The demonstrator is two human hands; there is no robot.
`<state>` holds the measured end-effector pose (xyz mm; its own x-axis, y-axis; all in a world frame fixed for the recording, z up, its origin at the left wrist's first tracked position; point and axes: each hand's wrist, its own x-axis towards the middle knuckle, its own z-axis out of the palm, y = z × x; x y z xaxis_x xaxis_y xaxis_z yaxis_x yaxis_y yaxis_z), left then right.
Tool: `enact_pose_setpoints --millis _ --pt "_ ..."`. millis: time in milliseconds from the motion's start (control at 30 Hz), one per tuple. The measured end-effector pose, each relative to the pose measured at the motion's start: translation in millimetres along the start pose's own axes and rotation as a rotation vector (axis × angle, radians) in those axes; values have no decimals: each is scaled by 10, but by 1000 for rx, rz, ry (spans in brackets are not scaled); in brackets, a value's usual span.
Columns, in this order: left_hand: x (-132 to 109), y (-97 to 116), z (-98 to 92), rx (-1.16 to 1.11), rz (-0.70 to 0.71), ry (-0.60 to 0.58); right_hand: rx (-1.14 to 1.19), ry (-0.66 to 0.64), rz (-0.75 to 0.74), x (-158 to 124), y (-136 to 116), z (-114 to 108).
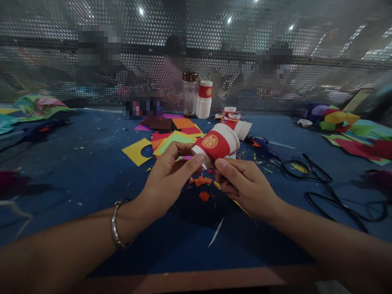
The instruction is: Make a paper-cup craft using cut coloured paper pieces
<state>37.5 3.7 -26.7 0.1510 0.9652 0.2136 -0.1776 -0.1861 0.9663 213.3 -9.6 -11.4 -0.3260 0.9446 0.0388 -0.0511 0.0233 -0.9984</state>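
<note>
A red and white paper cup with a gold emblem lies tilted between my two hands above the table. My left hand is closed around its narrow end, thumb in front. At the cup's lower edge, my right hand pinches with the thumb on top and the other fingers curled under. A dark line or slit runs on the cup near that thumb; whether the right fingers also hold a small tool is hidden. Orange paper scraps lie on the table below the cup.
Coloured paper sheets lie behind the left hand. A glass jar and stacked cups stand at the back. More nested cups lie behind the held cup. A glue gun and black cord are at right.
</note>
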Motion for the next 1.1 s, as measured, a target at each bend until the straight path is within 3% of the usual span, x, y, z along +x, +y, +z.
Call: enact_pose_setpoints --millis 467,800,1100 --pt "-10 20 39 -95 -112 20 -141 8 -27 0 20 -6" --pt "-37 36 32 91 119 43 -214 -7 -78 -50 11 0" --pt "-57 103 29 207 108 79 -235 3 -76 -43 -4 -6"
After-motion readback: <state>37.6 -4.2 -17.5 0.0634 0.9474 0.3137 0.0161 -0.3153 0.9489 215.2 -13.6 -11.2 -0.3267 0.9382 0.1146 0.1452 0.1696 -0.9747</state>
